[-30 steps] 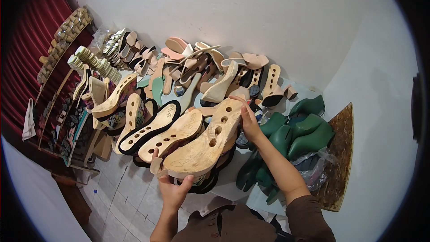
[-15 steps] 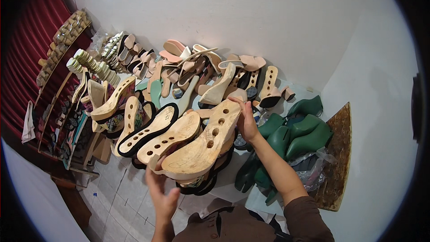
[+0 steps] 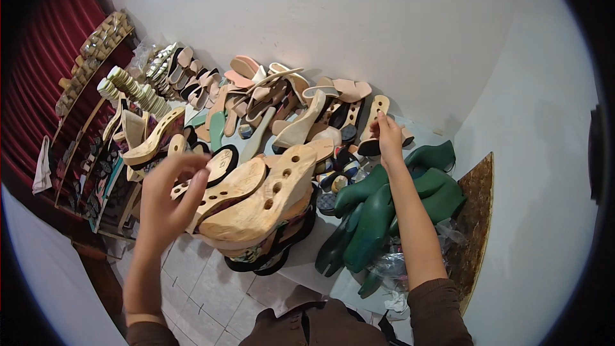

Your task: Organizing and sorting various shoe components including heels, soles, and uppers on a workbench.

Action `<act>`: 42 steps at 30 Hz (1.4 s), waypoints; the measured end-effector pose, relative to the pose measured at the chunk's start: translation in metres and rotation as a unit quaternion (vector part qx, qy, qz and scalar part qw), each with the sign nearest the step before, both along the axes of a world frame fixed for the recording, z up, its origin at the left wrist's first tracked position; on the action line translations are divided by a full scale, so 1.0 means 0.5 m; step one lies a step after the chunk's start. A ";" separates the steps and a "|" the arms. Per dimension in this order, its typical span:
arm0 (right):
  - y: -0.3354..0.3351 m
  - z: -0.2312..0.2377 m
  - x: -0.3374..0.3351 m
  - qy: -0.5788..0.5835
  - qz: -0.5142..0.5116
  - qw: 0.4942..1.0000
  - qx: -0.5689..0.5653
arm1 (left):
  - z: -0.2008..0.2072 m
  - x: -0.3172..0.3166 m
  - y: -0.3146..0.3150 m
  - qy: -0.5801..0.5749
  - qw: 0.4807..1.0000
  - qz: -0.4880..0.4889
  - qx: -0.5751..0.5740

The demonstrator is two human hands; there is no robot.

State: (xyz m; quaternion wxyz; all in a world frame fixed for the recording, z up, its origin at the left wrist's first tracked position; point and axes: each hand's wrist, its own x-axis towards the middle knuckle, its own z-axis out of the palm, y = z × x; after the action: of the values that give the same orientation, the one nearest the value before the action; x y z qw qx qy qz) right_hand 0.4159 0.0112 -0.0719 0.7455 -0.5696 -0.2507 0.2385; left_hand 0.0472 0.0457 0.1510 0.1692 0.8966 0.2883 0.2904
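A large pale wooden wedge sole (image 3: 256,202) with a row of round holes lies on top of a pile of wedge soles and black-edged sandals near the table's front edge. My left hand (image 3: 168,195) is raised beside its left end, fingers bent and thumb apart, holding nothing. Beyond it, my right hand (image 3: 388,136) is lifted with loosely curled fingers and nothing visible in them. Behind those fingers stands a smaller holed wooden sole (image 3: 379,104); whether they touch it I cannot tell. Another holed sole (image 3: 246,187) lies against the large one, close to my left hand.
Green shoe lasts (image 3: 371,224) are heaped on the right beside a worn brown board (image 3: 479,224). Sandals and insoles (image 3: 259,125) cover the back of the table. On the left, a shelf rack (image 3: 96,99) stands before a red curtain (image 3: 54,38).
Both hands have come off the large wooden sole, which now rests on the pile. My left hand moved left and up, my right hand up and to the right.
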 end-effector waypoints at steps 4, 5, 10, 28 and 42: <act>0.019 0.000 0.023 0.007 -0.008 0.999 -0.040 | 0.034 0.107 0.069 0.119 0.992 -0.024 -0.031; 0.018 -0.002 0.034 -0.021 0.022 0.996 -0.089 | 0.037 0.133 0.075 0.121 0.992 -0.028 -0.029; 0.046 -0.102 0.105 -0.117 0.008 0.979 -0.165 | -0.001 0.254 0.128 0.247 0.965 -0.079 -0.049; 0.225 -0.182 -0.067 -0.557 0.314 0.713 -0.288 | -0.109 0.289 0.242 0.386 0.908 -0.042 -0.158; 0.229 -0.028 0.050 -0.393 0.459 0.701 -0.379 | -0.123 0.249 0.275 0.377 0.906 -0.033 -0.188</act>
State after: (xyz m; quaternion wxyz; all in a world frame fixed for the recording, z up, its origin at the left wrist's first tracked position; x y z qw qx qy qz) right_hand 0.4409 0.1257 -0.0858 0.0992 -0.6603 -0.6397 0.3807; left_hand 0.1718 0.1833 0.0893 0.2229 0.8996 0.3504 -0.1351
